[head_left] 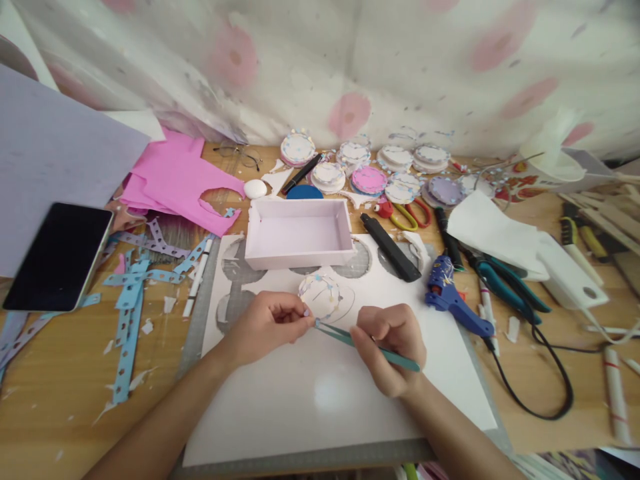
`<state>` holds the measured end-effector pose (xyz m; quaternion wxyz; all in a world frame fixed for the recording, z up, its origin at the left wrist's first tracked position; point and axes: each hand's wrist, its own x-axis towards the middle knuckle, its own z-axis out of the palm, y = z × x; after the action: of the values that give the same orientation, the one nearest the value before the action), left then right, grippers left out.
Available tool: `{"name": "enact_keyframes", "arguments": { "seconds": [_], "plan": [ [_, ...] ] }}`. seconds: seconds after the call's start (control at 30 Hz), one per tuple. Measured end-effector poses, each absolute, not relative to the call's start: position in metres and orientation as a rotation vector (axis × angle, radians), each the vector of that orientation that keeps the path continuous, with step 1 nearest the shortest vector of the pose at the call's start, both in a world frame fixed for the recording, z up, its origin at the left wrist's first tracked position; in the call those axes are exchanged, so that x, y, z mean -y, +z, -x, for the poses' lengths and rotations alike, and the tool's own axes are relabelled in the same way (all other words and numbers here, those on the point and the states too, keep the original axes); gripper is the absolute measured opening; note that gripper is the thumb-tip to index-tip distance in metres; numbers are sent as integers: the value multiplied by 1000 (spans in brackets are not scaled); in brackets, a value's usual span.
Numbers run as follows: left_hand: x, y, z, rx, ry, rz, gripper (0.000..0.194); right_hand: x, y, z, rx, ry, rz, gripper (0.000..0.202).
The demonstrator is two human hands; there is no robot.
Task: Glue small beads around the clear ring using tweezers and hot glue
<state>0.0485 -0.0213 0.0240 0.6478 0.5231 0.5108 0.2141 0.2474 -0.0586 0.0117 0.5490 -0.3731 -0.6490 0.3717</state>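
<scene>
My left hand (270, 328) pinches the near edge of a thin wire ring (340, 298), dotted with small pale blue, white and yellowish pieces. A tiny lilac piece shows at its fingertips. In my right hand (393, 347) are teal tweezers (345, 337), their tips pointing left and meeting the ring beside my left fingertips. A tiny blue piece (317, 323) sits at those tips; whether the tweezers grip it I cannot tell. Below both hands lies a white sheet (300, 413) with round cut-outs along its far side, on a grey cutting mat (187, 380).
Behind the hands stands a pale pink open box (300, 258). Several decorated discs (369, 180) line the back. To the right lie a blue glue gun (457, 303), a black cutter (390, 247) and teal pliers (510, 283). Punched blue strips (130, 327) and a tablet (57, 257) are left.
</scene>
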Motion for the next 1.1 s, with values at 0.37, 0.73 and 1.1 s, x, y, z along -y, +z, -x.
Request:
{"name": "enact_keyframes", "arguments": {
  "seconds": [0.37, 0.73, 1.1],
  "plan": [
    [20, 19, -46, -1147, 494, -1204, 19, 53, 12, -241, 1057, 1304, 939, 23],
    [19, 25, -47, -1133, 441, -1178, 19, 42, 15, -244, 909, 1419, 961, 30],
    [18, 27, -44, -1047, 468, -1148, 20, 47, 14, -246, 992, 1438, 889, 24]
  ]
}}
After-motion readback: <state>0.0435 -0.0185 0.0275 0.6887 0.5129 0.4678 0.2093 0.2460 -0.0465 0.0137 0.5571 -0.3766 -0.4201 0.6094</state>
